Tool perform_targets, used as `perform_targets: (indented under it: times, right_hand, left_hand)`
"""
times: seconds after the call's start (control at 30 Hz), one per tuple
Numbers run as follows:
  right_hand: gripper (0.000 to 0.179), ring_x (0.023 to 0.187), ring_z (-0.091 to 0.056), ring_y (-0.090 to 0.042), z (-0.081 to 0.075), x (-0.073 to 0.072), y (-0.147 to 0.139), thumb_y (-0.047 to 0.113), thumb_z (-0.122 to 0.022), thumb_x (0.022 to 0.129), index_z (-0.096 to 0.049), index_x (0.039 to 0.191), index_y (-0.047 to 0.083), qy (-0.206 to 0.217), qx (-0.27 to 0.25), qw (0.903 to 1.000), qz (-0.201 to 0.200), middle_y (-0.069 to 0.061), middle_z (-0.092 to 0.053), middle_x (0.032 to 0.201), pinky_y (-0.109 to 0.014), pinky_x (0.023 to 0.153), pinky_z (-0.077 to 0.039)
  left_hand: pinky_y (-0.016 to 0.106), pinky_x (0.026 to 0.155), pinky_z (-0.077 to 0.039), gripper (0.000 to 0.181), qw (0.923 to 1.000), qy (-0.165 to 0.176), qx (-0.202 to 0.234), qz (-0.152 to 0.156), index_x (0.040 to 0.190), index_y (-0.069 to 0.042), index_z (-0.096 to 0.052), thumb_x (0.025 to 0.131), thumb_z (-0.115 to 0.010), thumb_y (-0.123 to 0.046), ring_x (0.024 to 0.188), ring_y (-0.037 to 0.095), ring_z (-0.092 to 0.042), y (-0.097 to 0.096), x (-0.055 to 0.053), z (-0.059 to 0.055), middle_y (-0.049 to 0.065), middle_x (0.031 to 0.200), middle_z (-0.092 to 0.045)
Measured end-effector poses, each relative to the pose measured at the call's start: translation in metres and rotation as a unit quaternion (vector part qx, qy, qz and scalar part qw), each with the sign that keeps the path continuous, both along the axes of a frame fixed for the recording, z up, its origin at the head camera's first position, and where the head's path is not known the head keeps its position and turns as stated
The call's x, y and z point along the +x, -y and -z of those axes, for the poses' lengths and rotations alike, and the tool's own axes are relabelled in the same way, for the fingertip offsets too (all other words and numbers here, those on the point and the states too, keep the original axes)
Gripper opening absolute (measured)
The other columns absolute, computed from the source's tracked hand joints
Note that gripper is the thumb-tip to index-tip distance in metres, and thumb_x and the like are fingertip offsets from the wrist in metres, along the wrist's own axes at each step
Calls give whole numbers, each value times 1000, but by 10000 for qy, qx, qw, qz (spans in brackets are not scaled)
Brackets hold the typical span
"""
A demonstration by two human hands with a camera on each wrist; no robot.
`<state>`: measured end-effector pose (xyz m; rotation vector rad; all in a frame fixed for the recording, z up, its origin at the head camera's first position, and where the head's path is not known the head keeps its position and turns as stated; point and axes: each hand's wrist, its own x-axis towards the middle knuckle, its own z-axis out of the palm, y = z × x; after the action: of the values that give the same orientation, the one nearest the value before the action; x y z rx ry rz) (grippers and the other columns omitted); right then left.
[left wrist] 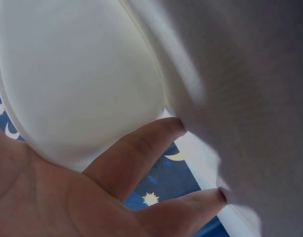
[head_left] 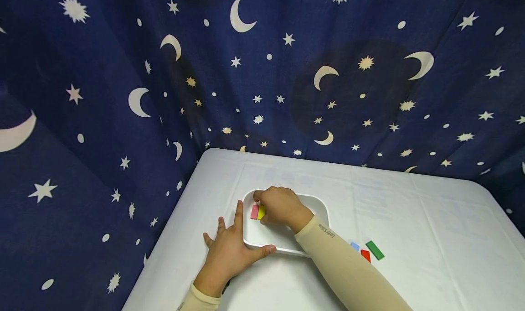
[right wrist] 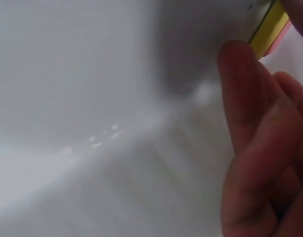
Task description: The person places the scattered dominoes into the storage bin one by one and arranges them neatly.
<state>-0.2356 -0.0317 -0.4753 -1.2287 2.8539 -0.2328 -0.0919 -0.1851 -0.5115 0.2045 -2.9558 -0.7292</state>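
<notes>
A white plastic tray (head_left: 283,243) with rounded corners sits on the table. My left hand (head_left: 229,249) is spread against its left end, thumb along the near rim and index finger along the left side. In the left wrist view, the fingers (left wrist: 136,153) lie straight beside the tray wall. Inside the tray, my right hand (head_left: 283,206) pinches a yellow block (head_left: 261,212) between thumb and finger. A pink block (head_left: 254,212) stands right against the yellow one's left side. The right wrist view shows the yellow block (right wrist: 268,32) between two digits; part of it is hidden.
To the right of the tray, partly behind my right forearm, lie a green block (head_left: 375,250), a red block (head_left: 366,255) and a light blue block (head_left: 355,246). A white cloth (head_left: 426,238) covers the table. Dark blue curtains (head_left: 262,83) with moons and stars hang behind and at left.
</notes>
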Motion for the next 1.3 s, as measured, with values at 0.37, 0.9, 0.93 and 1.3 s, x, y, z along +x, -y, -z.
perform_targets:
  times: [0.37, 0.9, 0.93, 1.3]
  right_hand:
    - [45, 64, -55, -15, -3, 10, -10, 31, -96, 69, -75, 108, 23, 15, -5, 10000, 68, 15, -55, 68, -37, 58, -47]
    - [45, 63, -55, -17, -13, 23, -20, 30, -96, 70, -75, 108, 22, -95, 79, 9997, 195, 14, -56, 68, -38, 58, -48]
    - [45, 63, -55, -17, -15, 24, -20, 31, -96, 70, -74, 108, 22, -110, 104, 9997, 195, 13, -56, 69, -39, 58, -48]
    - [54, 74, -64, -18, -48, 44, -24, 39, -94, 77, -73, 124, 24, 18, 236, 9996, 133, 12, -71, 90, -42, 67, -56]
  left_hand:
    - [94, 97, -16, 150, 9999, -57, 86, 104, 172, -23, -13, 55, -63, -104, 145, 57, -37, -7, 8, -4, 8, 147, -62]
    - [94, 97, -16, 151, 9996, -82, 31, 273, 172, -23, -10, 56, -60, -105, 145, 58, -37, -15, 12, -5, 7, 150, -60]
    - [95, 97, -15, 151, 9996, -86, 20, 274, 172, -23, -10, 56, -59, -106, 145, 59, -37, -15, 12, -5, 7, 150, -60]
    - [94, 99, -10, 153, 9998, 116, 136, 102, 172, -26, -4, 54, -56, -108, 148, 59, -32, -3, 5, -2, 7, 150, -60]
